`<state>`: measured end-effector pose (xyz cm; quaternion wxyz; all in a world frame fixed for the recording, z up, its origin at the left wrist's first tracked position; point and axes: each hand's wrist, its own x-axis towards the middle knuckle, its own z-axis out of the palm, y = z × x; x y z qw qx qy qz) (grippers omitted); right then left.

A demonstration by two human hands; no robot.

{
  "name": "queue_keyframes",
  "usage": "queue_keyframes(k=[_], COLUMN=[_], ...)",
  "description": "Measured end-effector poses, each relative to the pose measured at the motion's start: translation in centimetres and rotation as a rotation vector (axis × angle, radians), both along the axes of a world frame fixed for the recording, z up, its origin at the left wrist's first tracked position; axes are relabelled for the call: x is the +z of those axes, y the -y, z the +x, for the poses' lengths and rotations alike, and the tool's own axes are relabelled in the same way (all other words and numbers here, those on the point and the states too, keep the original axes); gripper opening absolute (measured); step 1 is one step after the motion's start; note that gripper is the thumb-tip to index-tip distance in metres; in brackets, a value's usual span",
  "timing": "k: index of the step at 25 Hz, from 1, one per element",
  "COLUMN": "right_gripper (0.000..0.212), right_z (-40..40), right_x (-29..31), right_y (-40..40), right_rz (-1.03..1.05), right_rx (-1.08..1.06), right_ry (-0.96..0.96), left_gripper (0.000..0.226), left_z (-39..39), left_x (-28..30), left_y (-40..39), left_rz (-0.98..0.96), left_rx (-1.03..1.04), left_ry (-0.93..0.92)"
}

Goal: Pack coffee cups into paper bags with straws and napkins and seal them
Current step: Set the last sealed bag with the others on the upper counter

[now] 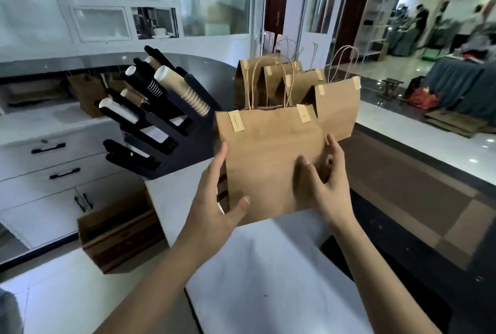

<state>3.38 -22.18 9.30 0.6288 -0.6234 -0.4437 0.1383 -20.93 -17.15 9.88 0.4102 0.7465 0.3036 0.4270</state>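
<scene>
Both hands clasp a brown kraft paper bag with twisted paper handles (271, 161) from its two sides, likely to carry it level toward the finished ones; the left hand (214, 199) grips the 9 o'clock edge, thumb across the front; the right hand (326, 180) curls round the 3 o'clock edge. The bag hangs just above the white tabletop (268, 280); its top is folded shut, with pale tape strips at both corners. At 12 o'clock stands a cluster of similar sealed brown bags (295, 84); at 10 o'clock, a black slotted cup rack (161, 124).
</scene>
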Motion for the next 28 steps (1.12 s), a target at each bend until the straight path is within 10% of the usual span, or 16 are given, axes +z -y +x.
queue_keyframes(k=[11, 28], right_gripper=[0.033, 0.052], right_z=[13.5, 25.8], right_x=[1.8, -0.6], right_y=[-0.7, -3.8], right_rz=[-0.001, -0.115], right_rx=[-0.326, -0.506], right_ry=[-0.094, -0.201], left_gripper=[0.101, 0.106], left_z=[14.1, 28.6], left_x=[1.1, -3.2], left_y=[-3.4, -5.4], left_rz=[0.122, 0.15], left_rx=[-0.254, -0.354], left_ry=[-0.018, -0.147])
